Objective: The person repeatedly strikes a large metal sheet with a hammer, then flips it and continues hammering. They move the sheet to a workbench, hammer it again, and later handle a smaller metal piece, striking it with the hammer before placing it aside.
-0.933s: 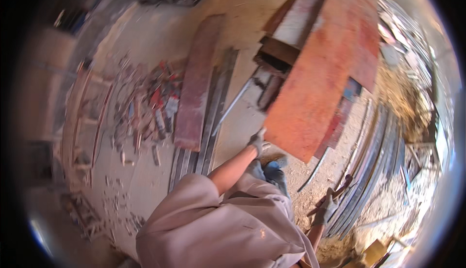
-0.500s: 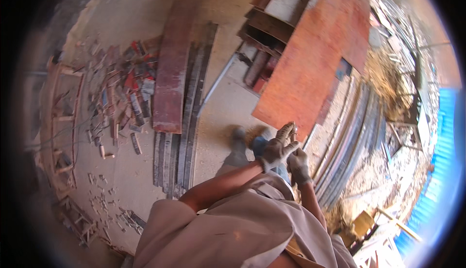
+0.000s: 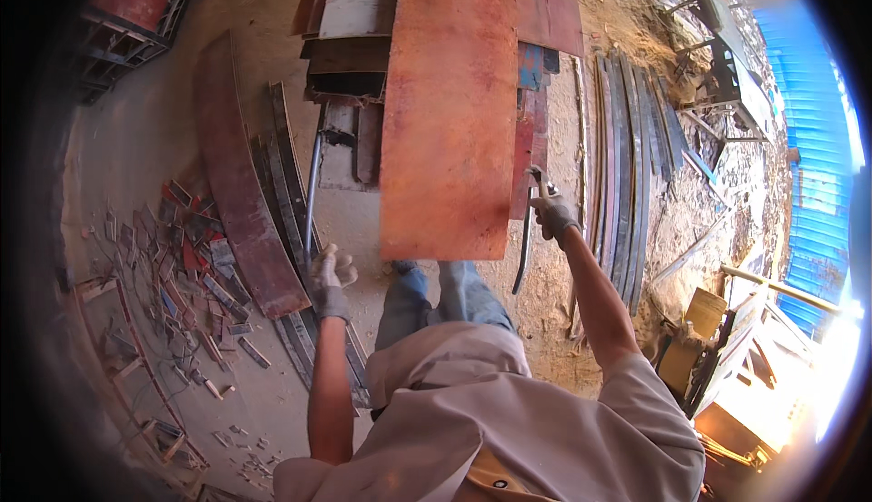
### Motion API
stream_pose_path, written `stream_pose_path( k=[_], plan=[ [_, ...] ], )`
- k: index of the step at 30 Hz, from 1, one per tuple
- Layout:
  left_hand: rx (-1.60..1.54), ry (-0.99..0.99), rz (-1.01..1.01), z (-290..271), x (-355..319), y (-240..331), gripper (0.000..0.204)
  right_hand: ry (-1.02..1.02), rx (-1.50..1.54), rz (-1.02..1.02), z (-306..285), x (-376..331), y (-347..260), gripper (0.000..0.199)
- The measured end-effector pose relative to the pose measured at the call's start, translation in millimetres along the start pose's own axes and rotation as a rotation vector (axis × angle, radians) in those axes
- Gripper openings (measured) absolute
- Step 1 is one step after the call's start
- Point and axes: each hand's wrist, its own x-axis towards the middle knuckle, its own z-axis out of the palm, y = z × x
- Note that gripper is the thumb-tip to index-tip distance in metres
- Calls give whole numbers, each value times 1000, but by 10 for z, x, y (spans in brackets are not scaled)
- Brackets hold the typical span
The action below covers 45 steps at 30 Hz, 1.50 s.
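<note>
My right hand (image 3: 556,215), in a grey work glove, is closed round a hammer (image 3: 541,180) just off the right edge of an orange-brown wooden board (image 3: 447,129). The hammer's head points up and away from me. My left hand (image 3: 332,282), also gloved, is left of the board's near end and apart from it. Its fingers are curled in; whether something small is inside is hidden. The long board lies on a stack in front of me, its near end above my shins.
Dark red planks (image 3: 245,184) and long strips lie on the left, beside a heap of wood offcuts (image 3: 204,270). A metal bar (image 3: 314,184) leans near the stack. Long beams (image 3: 627,175) lie on the right, before a blue corrugated sheet (image 3: 822,229).
My hands, together over the board's near end before, are now wide apart, one on each side. The view has turned, so the board now lies straight ahead.
</note>
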Motion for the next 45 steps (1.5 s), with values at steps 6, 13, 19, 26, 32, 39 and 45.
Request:
stream_pose_path(
  k=[6, 13, 19, 26, 32, 39, 45],
  plan=[
    [306, 170, -172, 289, 442, 54, 29, -168, 17, -18, 324, 1257, 109, 22],
    [901, 141, 281, 689, 1638, -258, 29, -207, -593, -219, 1173, 1194, 494, 51],
    [1240, -211, 747, 1420, 2537, -566, 77, -149, -192, -1, 628, 182, 986, 35],
    [1645, -450, 941, 2236, 3359, -837, 92, 91, -149, 177, 889, -280, 840, 29],
    [1560, -553, 990, 2873, 3593, -1050, 74, 144, -91, 123, 1126, -570, 431, 25],
    [964, -533, 880, 2908, 3948, -445, 55, 165, 12, -119, 1294, -672, -915, 23],
    [965, -236, 1207, 2093, 2068, 1201, 65, -171, 63, -480, 1437, -615, -1862, 69]
  ],
)
